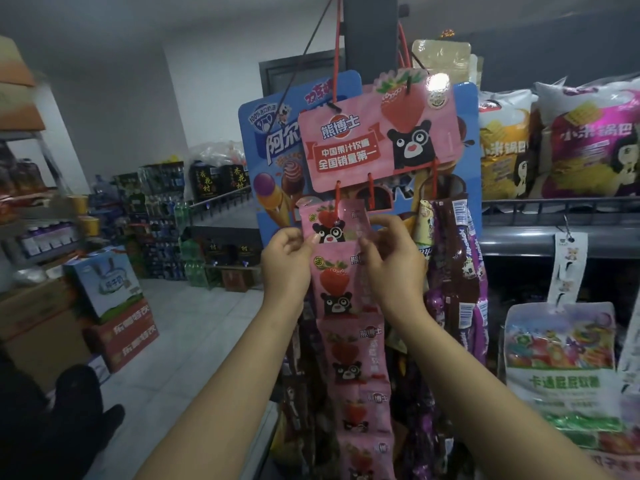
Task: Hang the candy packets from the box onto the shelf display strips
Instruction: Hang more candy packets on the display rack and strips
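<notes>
**Top packet held at the pink strip, both hands engaged**

While both hands are raised to the display, the top packet (327, 225) hangs just under the pink header (374, 140), at the head of a column of like packets (349, 348) running down out of view at the bottom edge. The left hand (287, 261) pinches the packet's left edge, thumb and fingers curled onto the film. The right hand (391, 258) has its fingers curled at the packet's right edge; whether they clamp the film or only touch it cannot be told, as the packet there is blurred. A red strip (337, 199) drops from the header onto the packet's upper edge, and a second red strip (371, 190) hangs beside it, just above the right hand.

Room is tight to the right: a bunch of purple and brown sticks (457, 271) hangs touching or just beside the right wrist. Behind the pink header sits a blue board (273, 150), its edges showing on both sides. Further right, a shelf rail (561, 206) carries large snack bags (588, 140), with a white strip (568, 268) and a jelly bag (561, 358) below.

To the left the floor (194, 327) lies open beyond the forearms, bounded by cartons (121, 327) and stacked drinks (162, 223) well apart from the display.
</notes>
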